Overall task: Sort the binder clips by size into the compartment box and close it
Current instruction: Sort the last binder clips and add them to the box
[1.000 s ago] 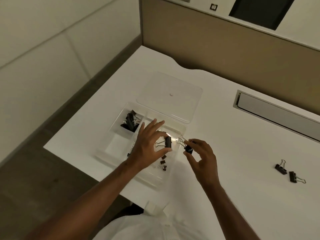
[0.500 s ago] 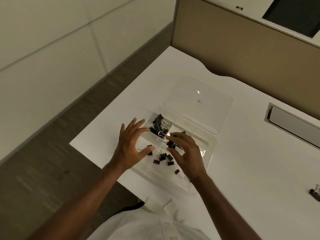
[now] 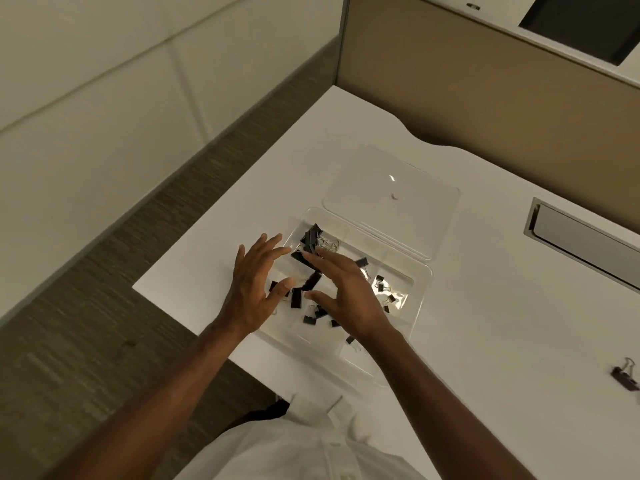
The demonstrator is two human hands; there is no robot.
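Head view | left hand (image 3: 254, 285) and right hand (image 3: 346, 292) hovering spread, gripping nothing, over compartment box (image 3: 420, 292) at table's left edge | risk: stray clip (image 3: 625, 375) lying near right edge being overlooked.

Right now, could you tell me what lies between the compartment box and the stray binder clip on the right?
Only bare white desk, in the head view.

Clear glossy plastic compartment box (image 3: 420, 299); smooth matt white desk (image 3: 485, 341)
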